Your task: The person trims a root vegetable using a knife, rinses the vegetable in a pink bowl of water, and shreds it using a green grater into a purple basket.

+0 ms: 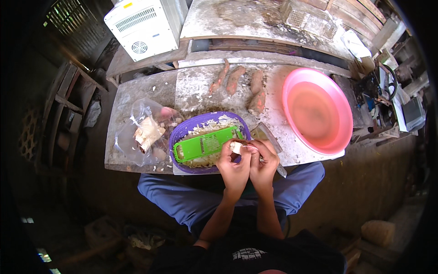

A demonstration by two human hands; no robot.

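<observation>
Above the table's front edge, my left hand [233, 168] is closed around a pale, partly peeled root piece [236, 147], which looks like cassava. My right hand [264, 165] meets it, fingers bent and pinched at the same piece; what lies between its fingertips is mostly hidden. Just left of my hands a green grater [207, 142] lies across a purple basin [171, 141] holding white shreds. A broad knife blade [270, 136] shows behind my right hand, partly covered by it.
Several brown roots [235, 80] lie at the table's back. A pink basin [292, 123] of cloudy liquid stands right. At left is a clear plastic bag [148, 132] with pale pieces. Behind stand a white machine [146, 29] and a second bench [237, 18].
</observation>
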